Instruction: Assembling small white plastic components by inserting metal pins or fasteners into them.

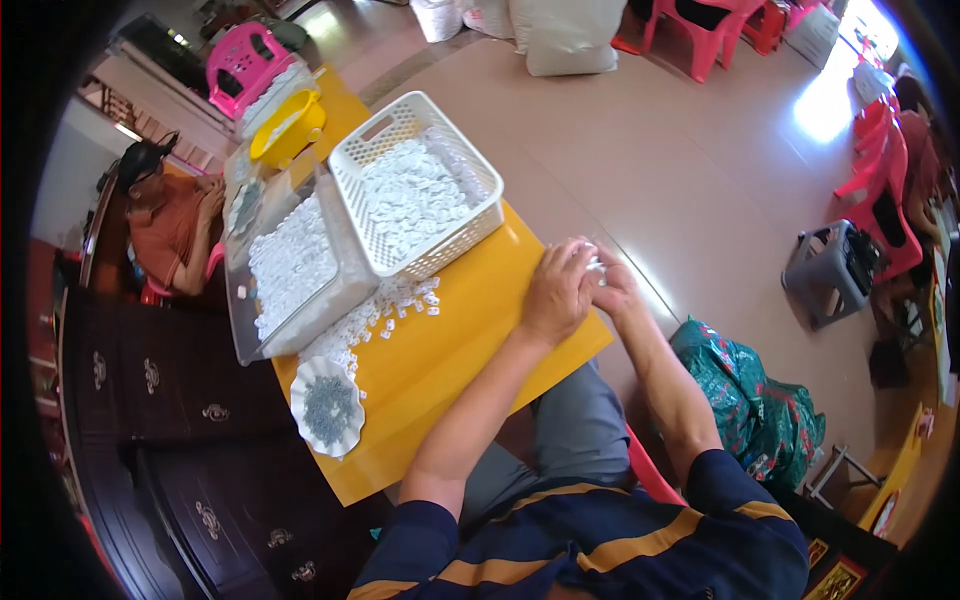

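Observation:
Over the right edge of the yellow table, my two hands are brought together. My left hand has its fingers curled in against my right hand, which is closed too. Between them shows a small white plastic piece, partly covered by the fingers. To their left stands a white perforated basket with many small white pieces in it. Beside it a clear plastic bin holds more of them. Loose white pieces lie on the tabletop. A white scalloped dish contains tiny grey parts.
Across the table's far left sits another person, near a yellow basin. Dark wooden drawers flank the table on the left. A green bag rests on the floor at right, near a grey stool. White sacks stand at the back.

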{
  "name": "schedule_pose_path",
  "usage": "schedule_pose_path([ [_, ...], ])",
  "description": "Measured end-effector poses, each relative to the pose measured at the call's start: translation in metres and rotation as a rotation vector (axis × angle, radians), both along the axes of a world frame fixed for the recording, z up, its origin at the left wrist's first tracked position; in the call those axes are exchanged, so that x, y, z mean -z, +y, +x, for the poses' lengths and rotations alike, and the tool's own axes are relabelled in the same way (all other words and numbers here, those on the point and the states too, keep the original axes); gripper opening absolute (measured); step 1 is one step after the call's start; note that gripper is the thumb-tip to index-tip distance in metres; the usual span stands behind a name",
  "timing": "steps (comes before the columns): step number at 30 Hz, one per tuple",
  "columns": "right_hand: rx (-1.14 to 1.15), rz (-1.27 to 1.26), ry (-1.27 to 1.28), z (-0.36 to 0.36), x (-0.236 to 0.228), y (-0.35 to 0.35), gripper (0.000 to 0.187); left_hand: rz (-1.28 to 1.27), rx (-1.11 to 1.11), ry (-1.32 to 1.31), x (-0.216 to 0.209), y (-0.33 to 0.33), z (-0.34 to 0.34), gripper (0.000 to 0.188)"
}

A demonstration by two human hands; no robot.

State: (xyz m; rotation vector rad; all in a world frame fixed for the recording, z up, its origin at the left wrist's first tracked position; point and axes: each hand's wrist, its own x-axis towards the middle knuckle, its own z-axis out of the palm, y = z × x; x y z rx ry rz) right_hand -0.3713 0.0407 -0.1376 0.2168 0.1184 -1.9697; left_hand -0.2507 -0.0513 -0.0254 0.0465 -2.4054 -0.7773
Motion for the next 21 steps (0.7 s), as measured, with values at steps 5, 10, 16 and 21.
schedule_pose_path([
  [5, 0.11, 0.179, -0.008, -0.03, -0.072, -0.005, 0.034, 0.052, -0.086, -0.108, -0.012, 0.0, 0.094, 0.033],
  [10, 0.059, 0.081, 0.366, -0.025, -0.193, -0.072, 0.032, 0.123, -0.227, -0.117, -0.01, -0.004, 0.168, 0.035],
  [16, 0.235, 0.607, 1.635, 0.018, -0.232, -0.171, 0.047, 0.106, -0.341, -0.126, -0.019, -0.013, 0.237, 0.031],
  [21, 0.178, 0.503, 2.195, 0.096, -0.248, -0.228, 0.048, 0.177, -0.458, -0.094, -0.022, -0.024, 0.278, 0.03],
])
